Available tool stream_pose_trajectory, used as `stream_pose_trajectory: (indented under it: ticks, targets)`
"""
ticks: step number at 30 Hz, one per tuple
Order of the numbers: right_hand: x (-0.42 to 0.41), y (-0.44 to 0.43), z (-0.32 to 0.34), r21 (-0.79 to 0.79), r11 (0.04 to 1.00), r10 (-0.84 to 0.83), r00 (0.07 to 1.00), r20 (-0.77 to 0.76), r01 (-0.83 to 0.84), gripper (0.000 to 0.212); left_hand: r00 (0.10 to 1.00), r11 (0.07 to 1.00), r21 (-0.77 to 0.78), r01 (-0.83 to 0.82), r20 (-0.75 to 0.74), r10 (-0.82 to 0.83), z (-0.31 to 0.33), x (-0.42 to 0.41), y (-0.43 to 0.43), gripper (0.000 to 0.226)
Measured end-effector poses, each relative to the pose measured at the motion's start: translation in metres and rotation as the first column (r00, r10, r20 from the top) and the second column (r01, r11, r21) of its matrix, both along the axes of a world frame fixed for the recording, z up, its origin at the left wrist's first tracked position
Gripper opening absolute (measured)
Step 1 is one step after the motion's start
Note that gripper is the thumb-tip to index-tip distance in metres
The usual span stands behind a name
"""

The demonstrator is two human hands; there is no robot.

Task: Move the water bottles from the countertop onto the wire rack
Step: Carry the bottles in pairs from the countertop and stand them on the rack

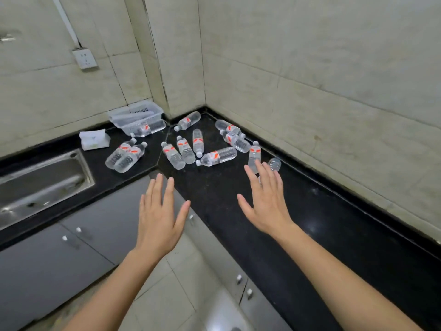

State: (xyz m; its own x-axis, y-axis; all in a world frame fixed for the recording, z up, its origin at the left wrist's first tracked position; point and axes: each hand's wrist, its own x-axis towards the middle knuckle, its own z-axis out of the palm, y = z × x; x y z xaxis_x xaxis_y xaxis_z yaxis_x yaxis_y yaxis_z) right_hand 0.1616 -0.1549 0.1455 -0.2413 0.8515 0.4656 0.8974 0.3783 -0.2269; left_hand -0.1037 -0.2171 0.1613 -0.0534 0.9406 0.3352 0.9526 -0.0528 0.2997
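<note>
Countertop (298, 211): bottle (274, 163) behind right hand (267, 206)

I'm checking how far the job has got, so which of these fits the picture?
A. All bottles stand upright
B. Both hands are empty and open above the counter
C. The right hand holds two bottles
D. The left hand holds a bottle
B: the left hand and right hand are spread flat with nothing in them, while the water bottles lie on their sides on the black countertop.
</note>
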Motion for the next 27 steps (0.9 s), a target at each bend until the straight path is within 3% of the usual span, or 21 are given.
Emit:
stream_pose_trajectory:
  ticks: [5,13,20,22,25,27]
  targets:
    - [-0.037,0.107,-0.033,-0.09,0.996,0.024,1.0,0.012,-0.023,0.074,1.0,0.995,-0.095,-0.014,-0.02,0.012,-0.033,-0.03,0.089,0.076]
    - [-0.093,0.27,-0.041,-0.204,0.979,0.011,1.0,0.018,-0.007,0.073,0.999,0.978,-0.203,-0.041,-0.027,0.036,-0.035,-0.09,0.254,0.072]
    - [-0.117,0.346,-0.069,-0.371,0.928,-0.014,0.998,0.062,0.036,0.082,0.988,0.912,-0.409,-0.035,0.123,0.092,-0.068,-0.127,0.355,0.079]
    - [-0.12,0.369,-0.081,-0.442,0.896,-0.022,0.997,0.078,0.054,0.086,0.977,0.879,-0.477,-0.011,0.183,0.112,-0.085,-0.136,0.39,0.078]
    - [-0.13,0.397,-0.099,-0.629,0.773,-0.031,0.995,0.093,0.083,0.094,0.918,0.791,-0.61,-0.038,0.292,0.269,-0.117,-0.152,0.445,0.072]
    - [-0.138,0.413,-0.114,-0.698,0.709,-0.033,0.993,0.114,0.104,0.1,0.871,0.722,-0.69,-0.054,0.322,0.373,-0.145,-0.164,0.481,0.083]
